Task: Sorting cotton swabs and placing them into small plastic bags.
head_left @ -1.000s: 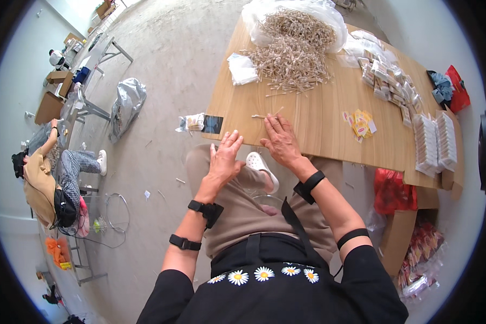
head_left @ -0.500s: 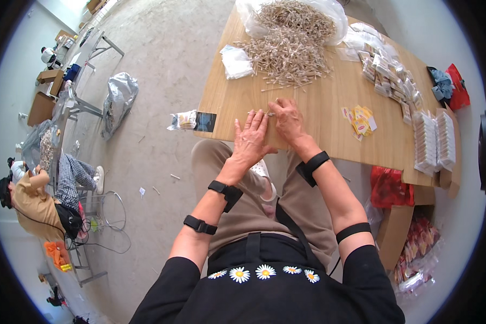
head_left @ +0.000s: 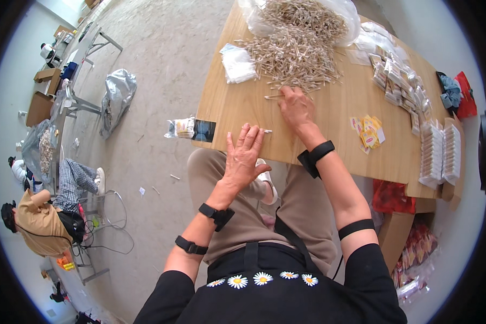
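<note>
Right hand (head_left: 298,112) reached swab pile (head_left: 299,54), grip unclear | left hand (head_left: 243,159) splayed flat | wooden table (head_left: 329,124) | grey floor (head_left: 164,70)

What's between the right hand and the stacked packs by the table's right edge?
In the head view, yellow-and-white cards lie on the table between the right hand and those stacked packs.

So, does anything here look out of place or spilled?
Yes: thin white sticks lie on the grey concrete floor, apart from the pale cotton-swab heap on the brown wooden table, as if dropped.
</note>
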{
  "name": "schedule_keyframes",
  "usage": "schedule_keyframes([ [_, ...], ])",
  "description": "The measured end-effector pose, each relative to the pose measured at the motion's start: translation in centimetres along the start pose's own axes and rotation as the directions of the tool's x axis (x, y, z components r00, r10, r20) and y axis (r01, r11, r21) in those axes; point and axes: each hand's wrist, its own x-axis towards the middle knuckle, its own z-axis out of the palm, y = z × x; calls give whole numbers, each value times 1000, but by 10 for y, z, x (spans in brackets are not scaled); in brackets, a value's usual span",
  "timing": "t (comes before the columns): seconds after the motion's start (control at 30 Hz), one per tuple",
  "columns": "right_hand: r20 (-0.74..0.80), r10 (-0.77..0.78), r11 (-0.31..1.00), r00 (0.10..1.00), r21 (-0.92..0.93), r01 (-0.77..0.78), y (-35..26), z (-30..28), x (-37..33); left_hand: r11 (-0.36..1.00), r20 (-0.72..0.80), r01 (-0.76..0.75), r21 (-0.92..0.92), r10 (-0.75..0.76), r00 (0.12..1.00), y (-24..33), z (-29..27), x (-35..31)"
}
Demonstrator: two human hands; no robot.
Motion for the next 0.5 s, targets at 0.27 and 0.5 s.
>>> schedule_keyframes([
  [0.27,162,-104,984,981,159,78,-19,-4,-40,1000,-33,-21,16,22,999,-2,4,-3],
  [0.5,90,-26,971,996,239,4,-14,-1,-45,998,-48,-51,-43,49,998,-6,-1,-6],
])
